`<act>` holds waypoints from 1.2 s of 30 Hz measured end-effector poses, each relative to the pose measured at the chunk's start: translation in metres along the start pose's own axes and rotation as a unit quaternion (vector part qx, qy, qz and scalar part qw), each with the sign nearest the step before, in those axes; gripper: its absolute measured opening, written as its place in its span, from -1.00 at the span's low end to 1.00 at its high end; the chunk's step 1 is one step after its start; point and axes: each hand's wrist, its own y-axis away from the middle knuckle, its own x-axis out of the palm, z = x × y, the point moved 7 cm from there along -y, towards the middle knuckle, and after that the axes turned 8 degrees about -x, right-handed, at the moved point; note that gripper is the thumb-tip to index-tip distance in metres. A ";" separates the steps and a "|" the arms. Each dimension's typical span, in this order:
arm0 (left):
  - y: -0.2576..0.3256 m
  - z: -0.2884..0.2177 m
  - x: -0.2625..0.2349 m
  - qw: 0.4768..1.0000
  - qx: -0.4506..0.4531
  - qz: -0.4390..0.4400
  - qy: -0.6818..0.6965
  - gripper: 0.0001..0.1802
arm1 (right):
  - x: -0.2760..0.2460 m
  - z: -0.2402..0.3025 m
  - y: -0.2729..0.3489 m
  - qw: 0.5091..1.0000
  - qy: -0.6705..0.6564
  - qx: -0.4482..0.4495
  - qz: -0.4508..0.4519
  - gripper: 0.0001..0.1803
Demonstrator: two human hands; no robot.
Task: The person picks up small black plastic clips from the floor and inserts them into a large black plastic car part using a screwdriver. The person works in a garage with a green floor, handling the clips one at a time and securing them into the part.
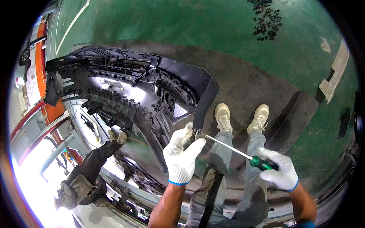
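Note:
A large black car bumper (178, 68) lies in front of me and to the left, its inner side showing ribs, slots and grille openings. My left hand (181, 154), in a white knit glove with a blue cuff, is closed around the bumper's near end, thumb and fingers on either side of a small piece at the edge. My right hand (280, 170), gloved alike, grips the green handle of a screwdriver (228, 146). Its long metal shaft points left, and the tip meets the bumper's end between my left thumb and fingers. The exact contact is too small to make out.
My shoes stand on a dark mat (243, 79) over a green floor (159, 22). Several small black parts (267, 21) lie scattered at the far right. Another person (89, 169) in dark trousers is at the lower left, beside a car body.

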 end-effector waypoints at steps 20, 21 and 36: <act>0.003 -0.004 0.001 1.000 -0.019 -0.006 0.003 -0.57 | -0.004 0.057 -0.004 0.900 0.386 -0.187 -0.080 -0.23; 0.003 -0.003 0.001 1.000 -0.023 -0.009 0.007 -0.57 | 0.001 0.062 -0.004 0.873 0.438 -0.208 -0.054 -0.21; 0.003 -0.009 0.004 1.000 -0.016 -0.003 -0.007 -0.57 | -0.014 0.036 -0.018 0.955 0.275 -0.108 -0.024 -0.27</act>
